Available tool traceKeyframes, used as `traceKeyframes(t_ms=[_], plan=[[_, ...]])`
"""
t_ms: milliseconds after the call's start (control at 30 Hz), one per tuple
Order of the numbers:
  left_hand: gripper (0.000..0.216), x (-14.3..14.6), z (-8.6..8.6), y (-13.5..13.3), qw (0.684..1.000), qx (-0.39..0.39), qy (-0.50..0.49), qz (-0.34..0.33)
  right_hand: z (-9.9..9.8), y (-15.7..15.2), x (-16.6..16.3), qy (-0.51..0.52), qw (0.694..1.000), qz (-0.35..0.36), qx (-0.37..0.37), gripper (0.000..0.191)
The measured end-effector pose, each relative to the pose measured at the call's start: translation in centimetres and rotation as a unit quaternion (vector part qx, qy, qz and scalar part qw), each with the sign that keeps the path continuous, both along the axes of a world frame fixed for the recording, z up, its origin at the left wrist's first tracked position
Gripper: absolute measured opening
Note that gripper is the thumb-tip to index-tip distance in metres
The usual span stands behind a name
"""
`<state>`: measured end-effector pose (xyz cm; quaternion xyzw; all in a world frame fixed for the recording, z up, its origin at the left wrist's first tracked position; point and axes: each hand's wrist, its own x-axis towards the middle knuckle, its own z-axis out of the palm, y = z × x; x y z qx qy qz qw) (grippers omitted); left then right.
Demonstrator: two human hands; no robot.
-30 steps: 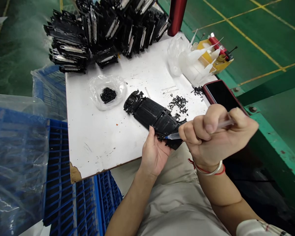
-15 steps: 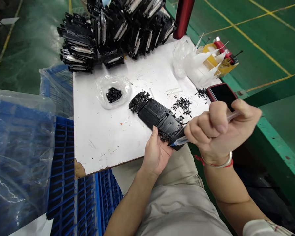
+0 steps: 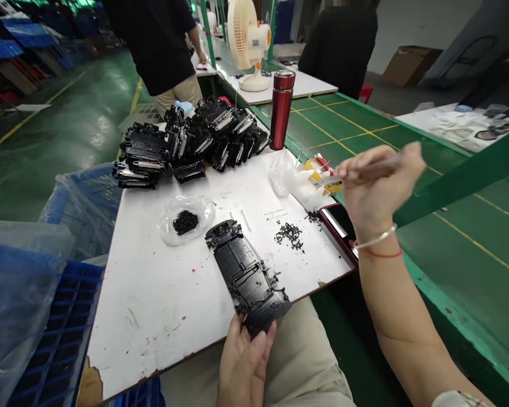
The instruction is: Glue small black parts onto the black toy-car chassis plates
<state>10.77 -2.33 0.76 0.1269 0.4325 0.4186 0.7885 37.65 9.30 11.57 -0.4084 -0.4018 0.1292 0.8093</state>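
Observation:
My left hand (image 3: pixel 248 356) grips the near end of a black toy car chassis (image 3: pixel 248 277), its fingers and thumb around that end. The chassis slants over the front edge of the white table, its moulded side facing up. Raised to the right and apart from the chassis, my right hand (image 3: pixel 375 181) is closed around a slim, translucent pen-like tool (image 3: pixel 377 167) with a bluish tip. That tip points left, near a yellow holder (image 3: pixel 328 183). Small black screws (image 3: pixel 290 234) lie loose on the table, and more black screws (image 3: pixel 185 222) fill a clear plastic bag (image 3: pixel 165 229).
Stacked black chassis (image 3: pixel 144 144) stand at the back of the table (image 3: pixel 152 305), beside a red flask (image 3: pixel 282 107). A phone (image 3: pixel 337 223) lies at the right edge. Blue crates (image 3: pixel 55 316) flank the left. A fan (image 3: pixel 254 85) and two people are farther back.
The view has tilted up. My right hand has lifted the pen-like tool away from the chassis, up and to the right. My left hand now holds the chassis at its near end.

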Motion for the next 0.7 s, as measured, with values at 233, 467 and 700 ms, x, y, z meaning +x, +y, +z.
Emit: traceKeyframes(t_ms=[233,467,700], plan=[[0.115,-1.0,-1.0,-1.0,0.977,0.059,0.206,-0.011,-2.8,6.5,3.6,-0.047,0.977,-0.037,-0.204,0.057],[0.112,-2.1,-0.6,-0.3,0.958,0.084,0.265,-0.064,-3.5,4.3,5.2,-0.245,0.907,-0.297,-0.169,0.010],[0.098,-3.5,-1.1,0.0,0.905,0.115,0.395,-0.109,-5.3,-4.6,0.2,-0.304,0.876,-0.040,-0.372,0.006]])
